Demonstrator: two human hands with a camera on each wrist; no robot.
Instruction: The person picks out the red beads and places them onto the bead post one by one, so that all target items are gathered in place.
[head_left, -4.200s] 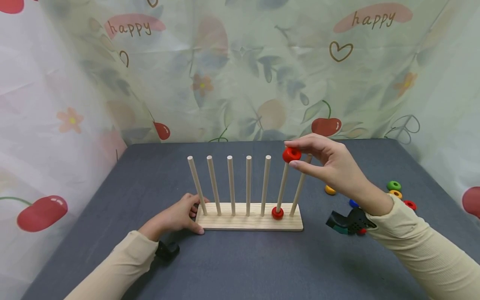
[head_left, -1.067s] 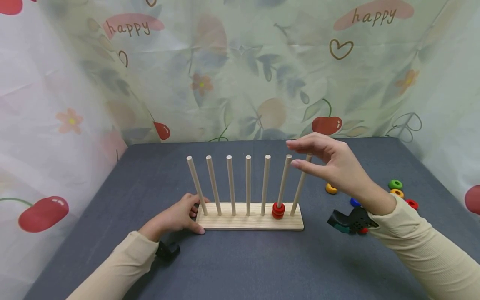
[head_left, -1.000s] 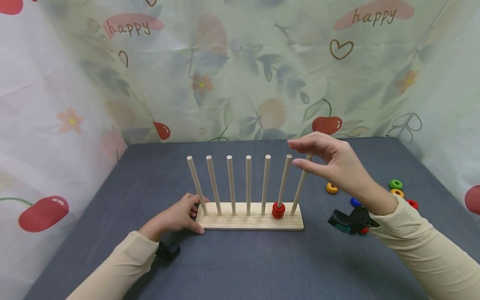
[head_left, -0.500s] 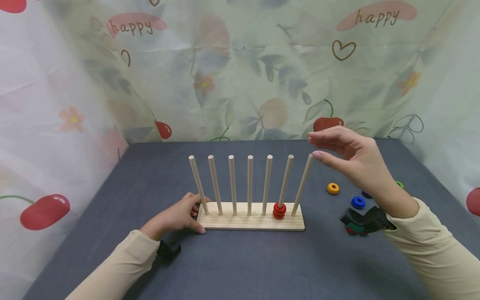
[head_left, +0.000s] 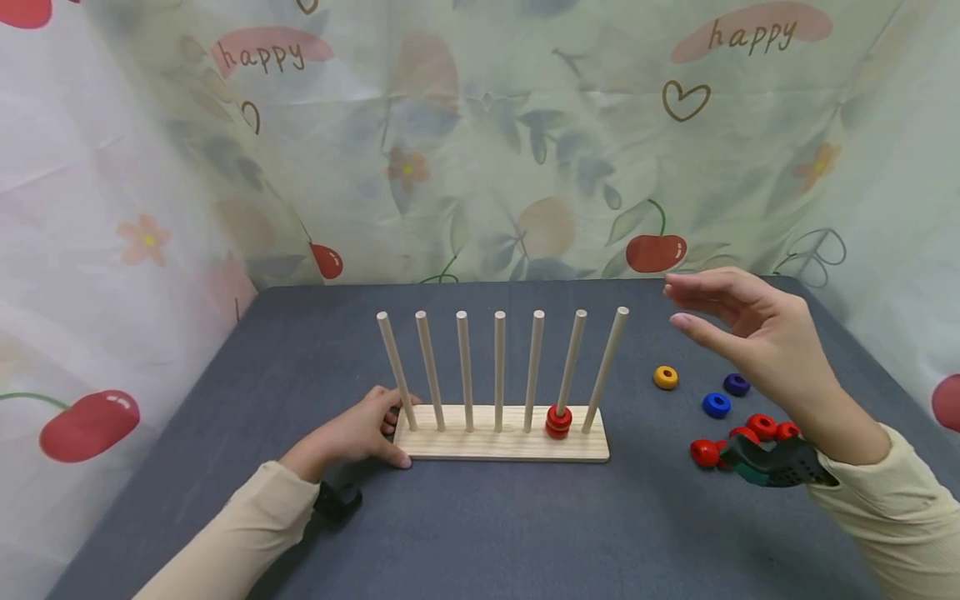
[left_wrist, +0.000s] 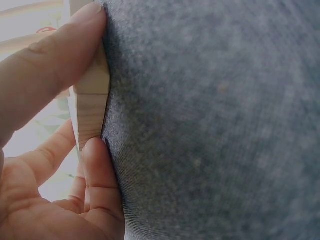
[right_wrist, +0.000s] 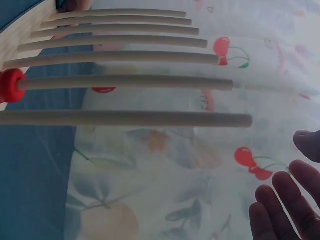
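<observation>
A wooden peg rack (head_left: 465,446) with a row of upright dowels stands on the dark table. Two red rings (head_left: 557,422) are stacked at the foot of the dowel second from the right. My left hand (head_left: 360,429) grips the rack's left end; the left wrist view has thumb and fingertips against the wooden edge (left_wrist: 92,107). Off to the right, my right hand (head_left: 765,342) is raised above the table, holding nothing, its thumb apart from the fingers. In the right wrist view the fingers (right_wrist: 287,200) are clear of the nearest dowel (right_wrist: 150,118).
Loose rings lie right of the rack: a yellow ring (head_left: 665,377), a blue ring (head_left: 716,406), a purple ring (head_left: 737,384) and several red rings (head_left: 762,427). The right wrist's black camera mount (head_left: 780,467) partly covers the red ones. A patterned curtain (head_left: 480,150) hangs behind the table.
The red ring that my right hand held over the dowel now sits on the other red ring. My right hand has moved off to the right. My left hand stays at the rack.
</observation>
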